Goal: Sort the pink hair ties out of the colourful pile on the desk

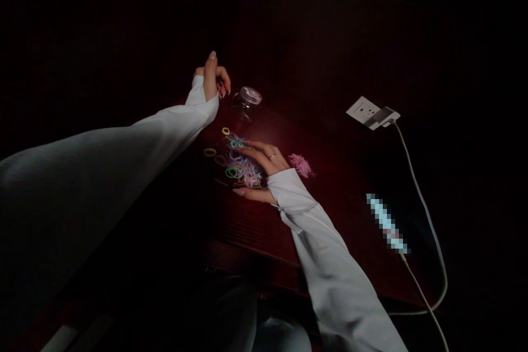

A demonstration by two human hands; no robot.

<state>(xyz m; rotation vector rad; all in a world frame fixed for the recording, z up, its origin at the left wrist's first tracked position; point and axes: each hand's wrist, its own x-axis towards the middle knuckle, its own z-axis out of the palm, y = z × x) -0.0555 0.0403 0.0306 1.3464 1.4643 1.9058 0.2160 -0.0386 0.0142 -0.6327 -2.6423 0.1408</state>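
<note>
A loose heap of small colourful elastic bands (247,170) lies on the dark red table. My right hand (264,162) rests over its right side, fingers stretched out and thumb apart, touching the bands. Several rings, among them a green band (232,172) and a yellow band (210,152), lie at the heap's left edge. My left hand (212,78) is raised beyond the heap, thumb pointing up and fingers loosely bent, with nothing visible in it. Just right of it stands a clear jar (246,104) with a patterned pinkish lid. What lies under my right palm is hidden.
A pink bunch of strands (301,165) lies right of my right hand. Farther right are a white wall socket (363,112) with a charger (385,116), its white cable (427,209), and a blurred, lit device (386,224) on the table (256,231). The surroundings are very dark.
</note>
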